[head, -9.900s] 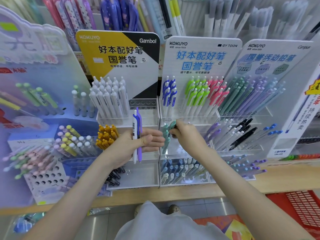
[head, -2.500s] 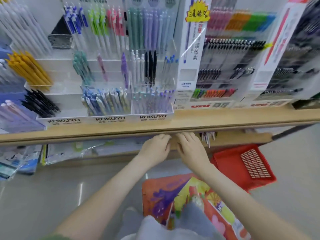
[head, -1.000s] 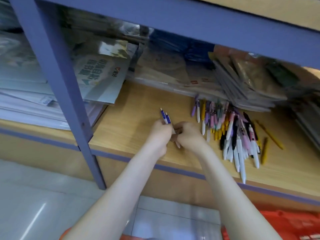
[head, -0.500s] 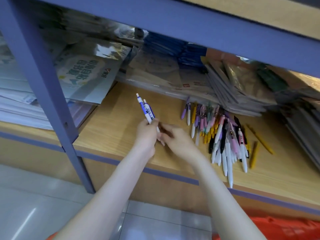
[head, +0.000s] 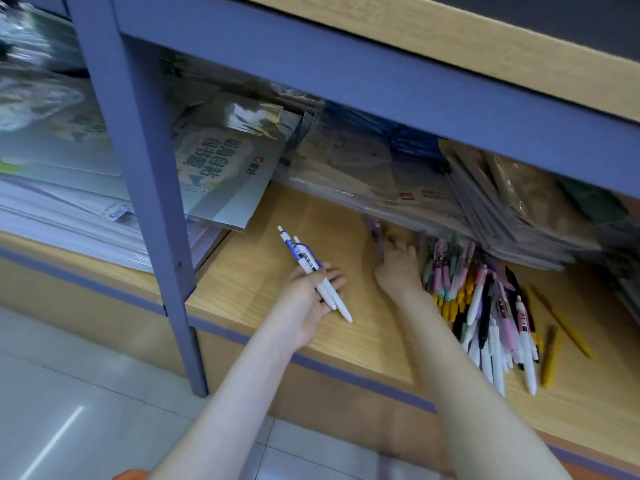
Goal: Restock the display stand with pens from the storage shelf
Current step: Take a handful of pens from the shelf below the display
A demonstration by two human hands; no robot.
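My left hand (head: 311, 296) holds two pens (head: 304, 261); my right hand (head: 398, 268), whose grip I cannot tell through the blur, has the purple pen (head: 374, 233) just above it, lying lengthwise up-frame.

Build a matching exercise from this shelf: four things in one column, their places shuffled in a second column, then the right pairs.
Things
1. two white-and-blue pens
2. pile of mixed pens
3. blue shelf post
4. two yellow pens

Places
A. stands left of the left hand
B. held in the left hand
C. lie apart, right of the pile
D. heaped just right of the right hand

Pairs: 1-B, 2-D, 3-A, 4-C
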